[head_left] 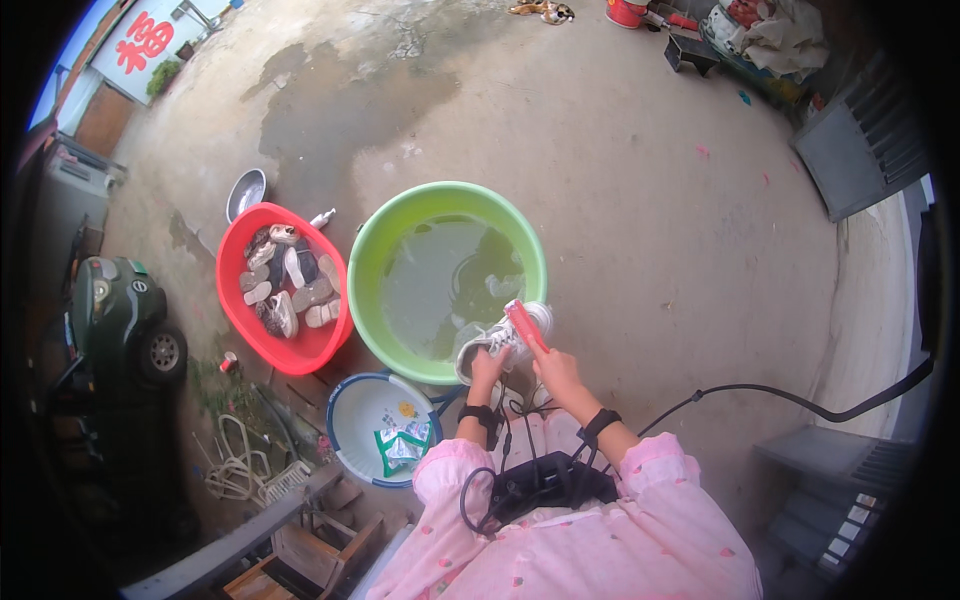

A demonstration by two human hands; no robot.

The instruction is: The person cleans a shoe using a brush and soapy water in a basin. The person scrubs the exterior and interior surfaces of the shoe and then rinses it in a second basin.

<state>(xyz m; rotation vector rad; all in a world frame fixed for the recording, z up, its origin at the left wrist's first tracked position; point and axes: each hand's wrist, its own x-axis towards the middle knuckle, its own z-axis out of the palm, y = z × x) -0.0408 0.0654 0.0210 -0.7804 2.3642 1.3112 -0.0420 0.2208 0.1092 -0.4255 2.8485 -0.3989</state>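
Note:
My left hand (487, 368) grips a white and grey sneaker (500, 338) at the near rim of a green basin (372, 240) filled with murky water. My right hand (556, 370) holds a red brush (525, 326) laid across the shoe's upper. Both wrists wear black bands, and my sleeves are pink.
A red basin (236, 318) with several shoes stands left of the green one. A small metal bowl (246, 192) lies behind it. Near my left knee sits a white basin (352, 412) holding a green packet (403, 446). A dark toy car (122, 318) stands far left. A black cable (780, 397) runs right over the concrete floor.

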